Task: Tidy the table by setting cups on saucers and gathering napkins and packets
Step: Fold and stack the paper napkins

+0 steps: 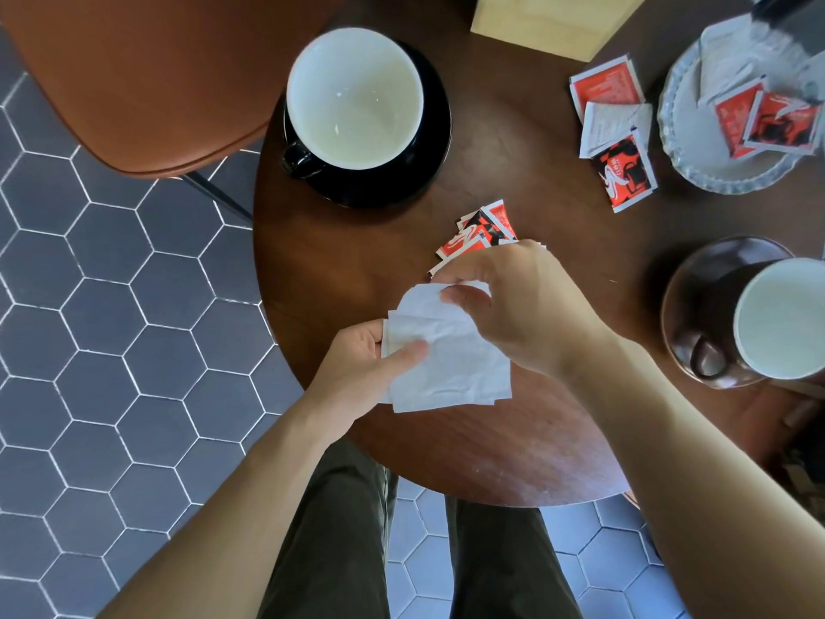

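Note:
Over the near middle of the round wooden table [491, 440], my left hand [370, 359] grips the left edge of a stack of white napkins [451, 359]. My right hand [522, 301] pinches the top napkin's far corner. Just beyond my right hand lie red and black packets [480, 232], partly hidden by it. A black cup [355, 98] with a white inside stands on a black saucer [428, 172] at the far left. At the right a brown cup [777, 319] sits on a brown saucer [687, 279]. More packets [616, 127] lie loose at the far right.
A glass dish [683, 122] with several packets and white napkins stands at the far right edge. A pale wooden box [553, 20] is at the back. A brown leather chair [134, 73] stands to the left over the hexagon-tiled floor.

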